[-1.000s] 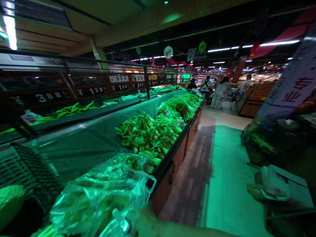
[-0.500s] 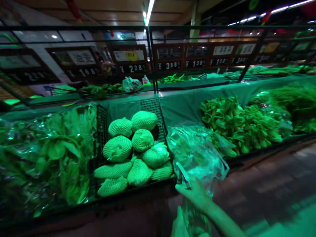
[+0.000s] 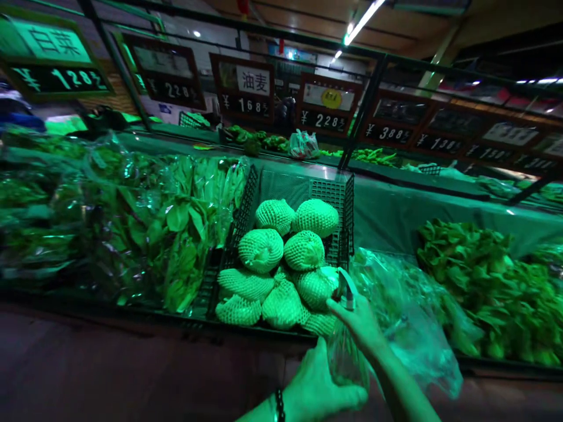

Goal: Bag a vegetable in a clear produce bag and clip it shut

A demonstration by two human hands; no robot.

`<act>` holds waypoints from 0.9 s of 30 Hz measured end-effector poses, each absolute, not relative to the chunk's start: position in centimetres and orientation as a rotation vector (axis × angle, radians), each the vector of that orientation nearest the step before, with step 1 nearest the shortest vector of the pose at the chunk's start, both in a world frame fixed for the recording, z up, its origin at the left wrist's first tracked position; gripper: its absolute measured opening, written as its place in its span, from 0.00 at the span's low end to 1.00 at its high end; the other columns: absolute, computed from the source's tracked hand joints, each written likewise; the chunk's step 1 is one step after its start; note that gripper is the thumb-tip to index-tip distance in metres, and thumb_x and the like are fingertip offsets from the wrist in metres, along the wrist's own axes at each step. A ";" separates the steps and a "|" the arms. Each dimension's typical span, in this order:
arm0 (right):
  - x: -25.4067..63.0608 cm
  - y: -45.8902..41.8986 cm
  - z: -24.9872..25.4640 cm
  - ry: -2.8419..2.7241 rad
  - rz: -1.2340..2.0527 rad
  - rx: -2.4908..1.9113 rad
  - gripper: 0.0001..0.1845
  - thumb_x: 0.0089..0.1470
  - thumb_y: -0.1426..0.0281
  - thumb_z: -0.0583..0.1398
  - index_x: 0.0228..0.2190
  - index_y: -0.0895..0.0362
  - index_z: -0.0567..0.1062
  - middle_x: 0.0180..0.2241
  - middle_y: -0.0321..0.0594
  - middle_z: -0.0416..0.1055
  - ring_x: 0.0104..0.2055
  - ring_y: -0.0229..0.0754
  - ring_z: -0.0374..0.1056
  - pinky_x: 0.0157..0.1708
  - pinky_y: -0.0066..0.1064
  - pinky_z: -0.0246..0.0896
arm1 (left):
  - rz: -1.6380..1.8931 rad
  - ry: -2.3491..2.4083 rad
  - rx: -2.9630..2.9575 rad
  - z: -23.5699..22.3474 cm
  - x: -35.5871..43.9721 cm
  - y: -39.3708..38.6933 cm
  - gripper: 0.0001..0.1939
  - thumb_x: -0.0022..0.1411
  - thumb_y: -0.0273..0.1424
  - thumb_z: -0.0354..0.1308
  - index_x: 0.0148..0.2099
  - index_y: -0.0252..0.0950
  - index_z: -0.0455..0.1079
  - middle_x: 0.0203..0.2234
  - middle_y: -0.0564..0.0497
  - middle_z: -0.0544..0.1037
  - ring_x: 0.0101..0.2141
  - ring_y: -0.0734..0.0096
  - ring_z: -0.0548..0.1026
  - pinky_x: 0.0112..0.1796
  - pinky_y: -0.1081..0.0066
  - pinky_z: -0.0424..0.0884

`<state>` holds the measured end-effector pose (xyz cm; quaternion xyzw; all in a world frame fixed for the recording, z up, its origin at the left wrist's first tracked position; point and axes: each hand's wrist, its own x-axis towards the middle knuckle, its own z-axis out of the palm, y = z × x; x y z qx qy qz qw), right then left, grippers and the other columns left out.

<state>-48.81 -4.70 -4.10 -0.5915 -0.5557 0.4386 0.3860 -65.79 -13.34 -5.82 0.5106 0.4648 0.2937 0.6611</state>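
The right hand (image 3: 361, 323) pinches a clear bag (image 3: 345, 357) hanging long and down, right by the wide-spread left hand (image 3: 314, 384).

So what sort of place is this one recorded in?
Most likely a supermarket's or grocer's produce section: a row of price signs marked ¥, bagged leafy greens laid out on display, and net-wrapped produce stacked in a black crate.

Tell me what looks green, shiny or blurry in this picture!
In the head view, green light tints the left hand, right hand and netted produce; also in the head view, pale glints speckle the bagged greens, the ceiling light glares, and labels on the far-right price signs look smeared.
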 end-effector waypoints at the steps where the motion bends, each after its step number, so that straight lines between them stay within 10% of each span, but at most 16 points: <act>1: -49.3 -3.7 -3.3 -1.422 1.097 -1.509 0.56 0.58 0.51 0.71 0.78 0.58 0.63 0.36 0.35 0.78 0.39 0.49 0.73 0.44 0.40 0.70 | 0.668 1.017 1.192 -5.4 -66.3 -12.5 0.29 0.50 0.37 0.79 0.54 0.40 0.79 0.43 0.45 0.88 0.42 0.45 0.86 0.40 0.56 0.82; 6: -51.1 2.1 0.1 -1.390 0.971 -1.499 0.54 0.50 0.53 0.72 0.74 0.59 0.70 0.31 0.33 0.77 0.33 0.47 0.69 0.39 0.38 0.66 | 0.798 0.951 1.276 -3.8 -68.0 -7.3 0.36 0.54 0.41 0.81 0.61 0.38 0.74 0.51 0.41 0.87 0.50 0.44 0.86 0.51 0.52 0.82; 12: -51.0 9.4 1.5 -1.304 0.846 -1.525 0.26 0.40 0.48 0.72 0.31 0.58 0.81 0.29 0.42 0.77 0.32 0.46 0.68 0.37 0.38 0.64 | 0.889 1.104 1.356 -3.0 -68.8 -1.8 0.52 0.50 0.55 0.84 0.68 0.37 0.69 0.61 0.36 0.82 0.60 0.38 0.80 0.59 0.47 0.77; 20: -51.6 12.8 0.6 -1.275 0.819 -1.619 0.24 0.35 0.49 0.71 0.22 0.54 0.74 0.22 0.37 0.69 0.26 0.41 0.59 0.27 0.36 0.51 | 0.813 1.212 1.396 -3.8 -69.3 0.8 0.45 0.49 0.61 0.80 0.57 0.37 0.71 0.50 0.37 0.85 0.49 0.39 0.83 0.48 0.50 0.80; 27: -53.3 11.8 0.1 -1.347 0.857 -1.542 0.27 0.40 0.47 0.74 0.30 0.57 0.82 0.31 0.44 0.79 0.36 0.50 0.72 0.37 0.39 0.66 | 0.790 1.175 1.386 -4.6 -70.9 0.9 0.45 0.51 0.59 0.81 0.61 0.38 0.71 0.52 0.37 0.86 0.51 0.42 0.84 0.49 0.54 0.80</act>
